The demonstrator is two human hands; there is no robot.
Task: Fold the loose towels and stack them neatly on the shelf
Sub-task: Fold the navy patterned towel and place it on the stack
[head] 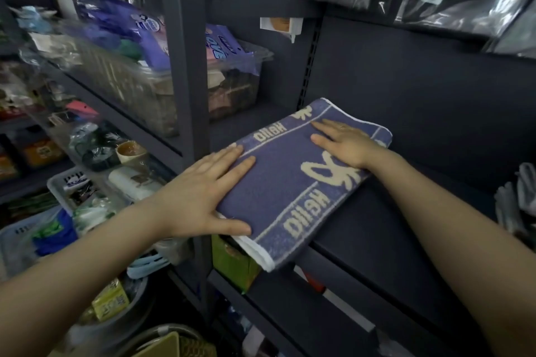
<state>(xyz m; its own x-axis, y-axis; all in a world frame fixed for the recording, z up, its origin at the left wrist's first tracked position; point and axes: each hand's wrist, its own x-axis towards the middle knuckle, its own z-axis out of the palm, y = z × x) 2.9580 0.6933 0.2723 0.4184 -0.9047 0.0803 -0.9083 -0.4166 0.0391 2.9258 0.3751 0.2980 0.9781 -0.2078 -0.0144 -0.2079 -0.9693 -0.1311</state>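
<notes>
Folded towel [290,182] on shelf [377,226], under flat fingers [240,159] of both hands.

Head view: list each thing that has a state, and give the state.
blue towel: folded, flat on the shelf, near corner hanging over the front edge
left hand: fingers straight, pressing the towel's near left end
right hand: fingers straight, flat on the towel's far end
dark shelf: carries the towel
clear bin: upright, full of packets

Dim shop aisle with a dark grey metal upright [185,66] and packaged goods [150,32].
</notes>
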